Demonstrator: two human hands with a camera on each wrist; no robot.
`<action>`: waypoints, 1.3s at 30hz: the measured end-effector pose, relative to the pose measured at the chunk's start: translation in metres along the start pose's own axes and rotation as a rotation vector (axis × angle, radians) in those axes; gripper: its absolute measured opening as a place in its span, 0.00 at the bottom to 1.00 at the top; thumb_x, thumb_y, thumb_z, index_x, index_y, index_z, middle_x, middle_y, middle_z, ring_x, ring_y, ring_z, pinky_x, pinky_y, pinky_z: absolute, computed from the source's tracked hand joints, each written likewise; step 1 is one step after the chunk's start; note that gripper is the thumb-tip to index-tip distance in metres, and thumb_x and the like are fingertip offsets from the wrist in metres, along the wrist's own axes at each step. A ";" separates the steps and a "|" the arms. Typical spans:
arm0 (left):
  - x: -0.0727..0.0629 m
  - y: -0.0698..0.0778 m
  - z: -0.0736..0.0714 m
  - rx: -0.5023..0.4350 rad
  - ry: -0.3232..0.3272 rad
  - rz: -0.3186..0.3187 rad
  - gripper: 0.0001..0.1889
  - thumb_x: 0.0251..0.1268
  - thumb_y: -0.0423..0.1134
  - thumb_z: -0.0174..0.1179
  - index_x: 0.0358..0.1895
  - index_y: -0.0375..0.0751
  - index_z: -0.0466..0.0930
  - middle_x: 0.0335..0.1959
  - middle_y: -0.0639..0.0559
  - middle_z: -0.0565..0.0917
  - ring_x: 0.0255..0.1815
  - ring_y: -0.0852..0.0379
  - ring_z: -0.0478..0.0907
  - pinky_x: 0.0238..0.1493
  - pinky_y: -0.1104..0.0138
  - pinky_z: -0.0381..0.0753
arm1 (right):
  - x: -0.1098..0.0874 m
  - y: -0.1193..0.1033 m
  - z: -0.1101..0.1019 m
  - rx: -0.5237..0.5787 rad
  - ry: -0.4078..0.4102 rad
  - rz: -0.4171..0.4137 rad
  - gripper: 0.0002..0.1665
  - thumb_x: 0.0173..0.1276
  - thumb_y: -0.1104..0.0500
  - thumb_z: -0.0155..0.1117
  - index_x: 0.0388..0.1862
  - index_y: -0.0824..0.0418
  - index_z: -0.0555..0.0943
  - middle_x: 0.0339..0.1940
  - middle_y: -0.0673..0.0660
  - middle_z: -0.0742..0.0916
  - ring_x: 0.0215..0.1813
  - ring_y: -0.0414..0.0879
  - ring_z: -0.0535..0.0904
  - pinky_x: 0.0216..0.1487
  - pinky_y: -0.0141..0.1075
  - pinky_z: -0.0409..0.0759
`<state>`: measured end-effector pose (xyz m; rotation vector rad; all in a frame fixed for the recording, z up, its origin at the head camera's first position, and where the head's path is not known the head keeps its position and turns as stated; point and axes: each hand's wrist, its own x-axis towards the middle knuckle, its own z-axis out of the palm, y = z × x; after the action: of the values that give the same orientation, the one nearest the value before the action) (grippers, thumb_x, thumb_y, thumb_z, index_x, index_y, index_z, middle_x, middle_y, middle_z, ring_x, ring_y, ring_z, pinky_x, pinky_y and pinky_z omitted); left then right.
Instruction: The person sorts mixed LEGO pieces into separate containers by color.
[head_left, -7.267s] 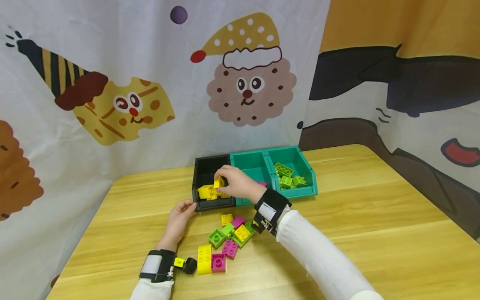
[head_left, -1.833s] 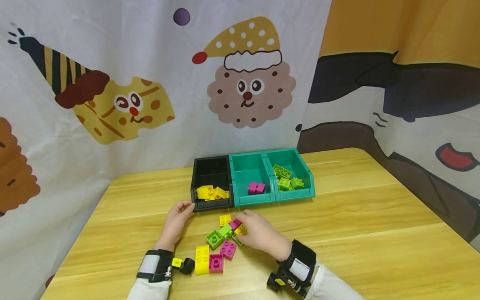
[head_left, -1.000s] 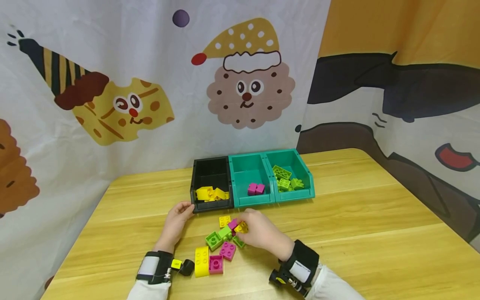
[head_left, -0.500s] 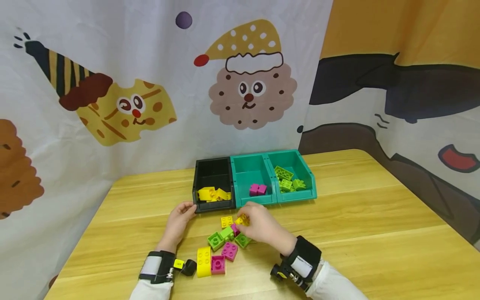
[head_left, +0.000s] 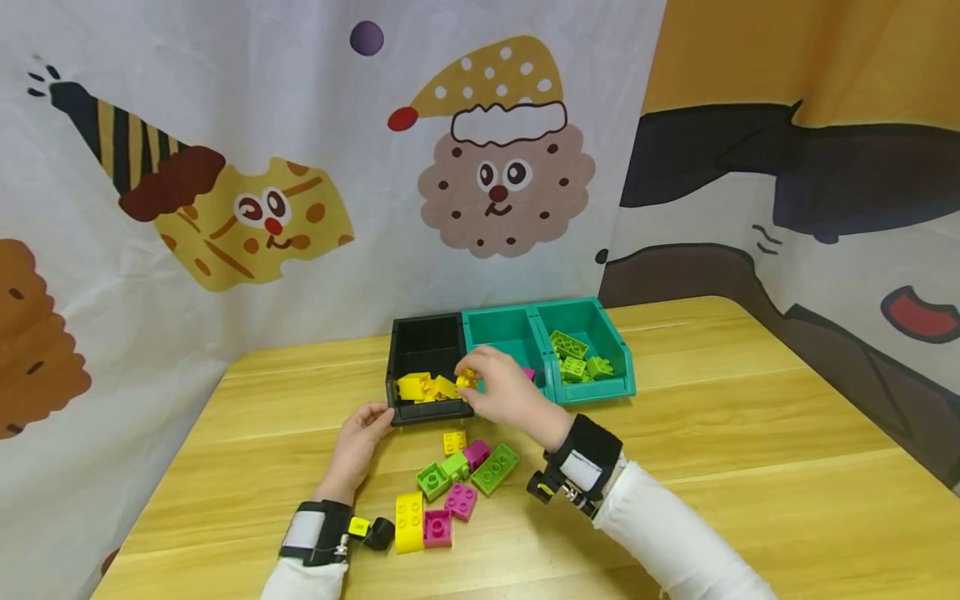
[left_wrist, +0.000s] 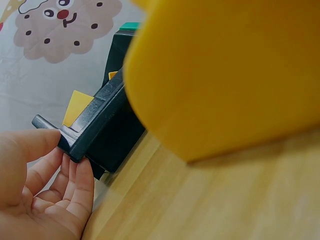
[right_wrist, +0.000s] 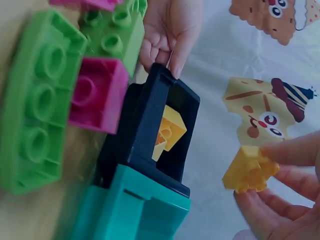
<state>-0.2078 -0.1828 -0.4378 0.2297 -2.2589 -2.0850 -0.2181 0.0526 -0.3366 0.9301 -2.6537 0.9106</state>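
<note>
My right hand [head_left: 508, 393] pinches a small yellow toy brick [right_wrist: 247, 170] between thumb and fingers, above the right front edge of a black bin [head_left: 431, 411]. Several yellow bricks [head_left: 415, 387] lie in that bin. At its front left corner my left hand [head_left: 357, 443] grips the rim; in the left wrist view the thumb is on top and the fingers underneath. On the table before the bin lie a yellow brick [head_left: 454, 442], green bricks [head_left: 495, 469], magenta bricks [head_left: 461, 502] and a rounded yellow brick [head_left: 409, 522].
Two teal bins adjoin the black one on its right. The middle teal bin [head_left: 498, 321] is partly hidden by my right hand, with some magenta showing; the right teal bin [head_left: 621, 354] contains green bricks. A printed curtain [head_left: 360, 250] hangs behind the wooden table [head_left: 720, 400].
Earlier my right hand held another yellow brick over the black bin and let it go. It then took a yellow brick from the pile and carried it up to the bin. My left hand stays put.
</note>
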 end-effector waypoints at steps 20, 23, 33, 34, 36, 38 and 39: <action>0.002 -0.002 0.000 0.006 0.014 0.007 0.13 0.69 0.34 0.54 0.50 0.25 0.71 0.36 0.54 0.75 0.35 0.66 0.72 0.40 0.77 0.76 | 0.044 0.001 0.020 -0.167 -0.123 0.004 0.11 0.61 0.65 0.65 0.44 0.61 0.81 0.46 0.56 0.80 0.38 0.46 0.74 0.43 0.32 0.78; 0.001 -0.002 0.000 0.009 0.005 0.003 0.14 0.69 0.34 0.54 0.50 0.26 0.71 0.37 0.54 0.76 0.36 0.66 0.72 0.41 0.77 0.76 | 0.046 0.004 0.023 -0.250 -0.111 -0.036 0.10 0.61 0.65 0.65 0.43 0.60 0.83 0.44 0.54 0.81 0.41 0.47 0.76 0.47 0.34 0.78; 0.001 -0.001 0.001 0.008 0.003 0.004 0.14 0.69 0.34 0.54 0.50 0.26 0.72 0.37 0.54 0.76 0.36 0.66 0.72 0.41 0.76 0.76 | 0.049 0.016 0.034 -0.397 -0.109 -0.125 0.09 0.59 0.63 0.68 0.39 0.58 0.86 0.41 0.53 0.86 0.41 0.49 0.75 0.45 0.38 0.73; 0.001 -0.001 0.001 0.007 0.003 0.005 0.14 0.69 0.34 0.54 0.50 0.26 0.72 0.37 0.54 0.76 0.36 0.66 0.72 0.41 0.77 0.76 | 0.049 0.017 0.034 -0.408 -0.114 -0.120 0.09 0.59 0.63 0.69 0.39 0.57 0.86 0.41 0.53 0.87 0.40 0.49 0.74 0.44 0.37 0.72; 0.001 -0.002 0.001 0.005 0.005 0.007 0.14 0.69 0.34 0.54 0.50 0.26 0.72 0.37 0.54 0.76 0.36 0.66 0.73 0.41 0.77 0.76 | 0.048 0.018 0.036 -0.427 -0.124 -0.105 0.09 0.58 0.62 0.70 0.39 0.56 0.86 0.40 0.52 0.87 0.39 0.48 0.72 0.42 0.36 0.69; 0.001 -0.002 0.001 -0.004 0.006 0.009 0.13 0.69 0.33 0.54 0.50 0.26 0.72 0.36 0.55 0.76 0.36 0.67 0.73 0.41 0.76 0.76 | 0.048 0.020 0.038 -0.441 -0.133 -0.090 0.09 0.57 0.61 0.71 0.38 0.56 0.86 0.39 0.51 0.88 0.39 0.47 0.70 0.42 0.36 0.66; 0.001 -0.003 0.001 -0.009 0.007 0.011 0.13 0.69 0.33 0.54 0.50 0.25 0.71 0.36 0.55 0.76 0.35 0.67 0.73 0.41 0.76 0.77 | 0.048 0.021 0.039 -0.450 -0.138 -0.082 0.09 0.57 0.60 0.71 0.38 0.55 0.86 0.38 0.50 0.88 0.39 0.46 0.70 0.42 0.36 0.65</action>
<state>-0.2089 -0.1822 -0.4404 0.2235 -2.2412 -2.0856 -0.2676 0.0179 -0.3607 1.0016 -2.7330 0.2158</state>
